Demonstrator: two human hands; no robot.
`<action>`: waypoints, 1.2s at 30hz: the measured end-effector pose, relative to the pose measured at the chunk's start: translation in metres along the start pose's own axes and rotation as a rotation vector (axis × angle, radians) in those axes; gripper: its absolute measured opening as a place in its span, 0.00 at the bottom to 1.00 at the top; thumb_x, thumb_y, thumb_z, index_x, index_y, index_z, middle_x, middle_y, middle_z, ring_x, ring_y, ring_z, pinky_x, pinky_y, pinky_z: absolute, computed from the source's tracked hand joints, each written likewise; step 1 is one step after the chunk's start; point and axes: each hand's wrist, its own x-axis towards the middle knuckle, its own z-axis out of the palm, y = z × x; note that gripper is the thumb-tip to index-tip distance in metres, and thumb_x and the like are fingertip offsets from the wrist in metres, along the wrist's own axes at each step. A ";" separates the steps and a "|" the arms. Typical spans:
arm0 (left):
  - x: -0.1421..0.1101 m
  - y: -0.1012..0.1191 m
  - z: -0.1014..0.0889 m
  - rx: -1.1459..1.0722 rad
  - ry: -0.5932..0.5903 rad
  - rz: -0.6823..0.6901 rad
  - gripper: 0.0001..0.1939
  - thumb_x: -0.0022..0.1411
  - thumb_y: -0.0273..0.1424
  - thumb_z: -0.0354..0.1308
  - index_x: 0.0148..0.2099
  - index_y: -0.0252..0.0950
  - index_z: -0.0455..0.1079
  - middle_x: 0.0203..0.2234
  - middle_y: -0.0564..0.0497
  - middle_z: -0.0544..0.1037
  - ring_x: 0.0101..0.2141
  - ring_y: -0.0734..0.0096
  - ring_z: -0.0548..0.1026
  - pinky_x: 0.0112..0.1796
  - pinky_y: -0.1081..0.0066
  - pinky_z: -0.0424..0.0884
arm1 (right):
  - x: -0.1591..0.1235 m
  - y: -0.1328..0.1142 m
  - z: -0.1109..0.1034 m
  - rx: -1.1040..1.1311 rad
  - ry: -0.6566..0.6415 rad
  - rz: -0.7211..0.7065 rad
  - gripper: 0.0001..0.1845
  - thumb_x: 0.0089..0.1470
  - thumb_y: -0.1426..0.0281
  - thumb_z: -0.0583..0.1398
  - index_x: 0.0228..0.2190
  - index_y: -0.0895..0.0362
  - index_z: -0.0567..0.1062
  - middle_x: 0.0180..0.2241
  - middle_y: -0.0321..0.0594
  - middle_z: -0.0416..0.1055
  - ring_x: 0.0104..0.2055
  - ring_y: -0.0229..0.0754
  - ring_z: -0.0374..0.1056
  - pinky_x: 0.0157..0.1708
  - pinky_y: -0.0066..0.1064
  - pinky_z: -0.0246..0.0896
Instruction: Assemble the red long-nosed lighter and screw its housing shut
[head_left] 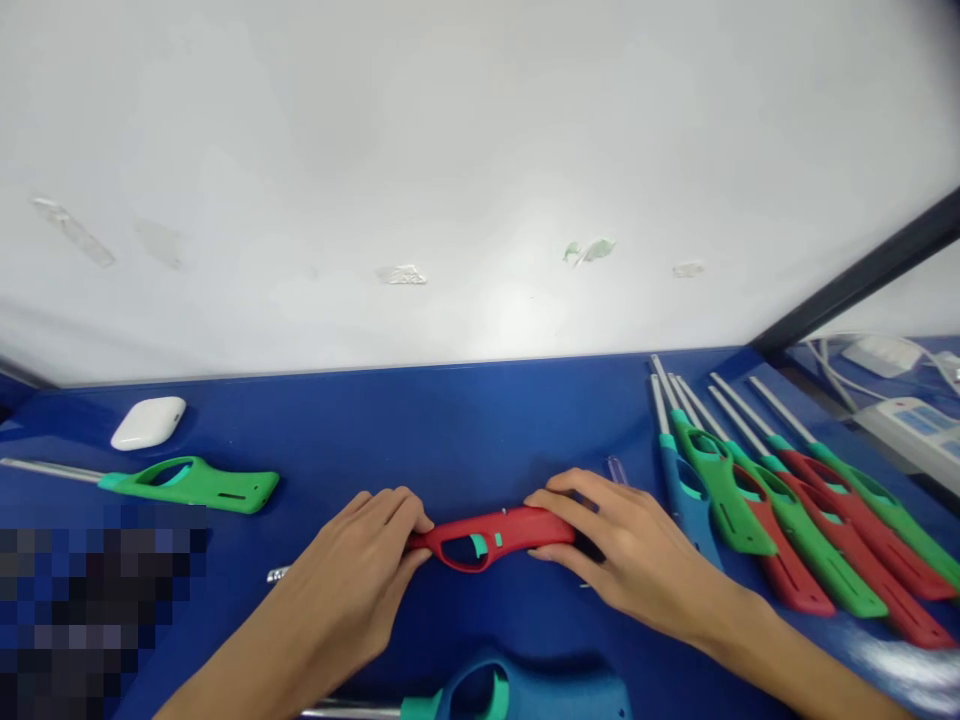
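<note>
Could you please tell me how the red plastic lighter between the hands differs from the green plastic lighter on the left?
The red plastic lighter is held by the left hand and right hand; the green plastic lighter lies untouched on the blue table. The left hand covers the red lighter's narrow end, while the green lighter's metal rod is exposed. Both have teal triggers.

One view from the head, forward and down, close above the hands [626,545]
</note>
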 end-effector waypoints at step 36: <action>0.006 0.019 0.005 -0.019 0.244 0.139 0.13 0.73 0.24 0.56 0.56 0.43 0.69 0.43 0.54 0.76 0.40 0.70 0.73 0.48 0.65 0.65 | 0.000 -0.015 -0.001 0.475 0.030 0.121 0.01 0.72 0.70 0.58 0.44 0.52 0.70 0.43 0.35 0.72 0.42 0.43 0.69 0.43 0.37 0.63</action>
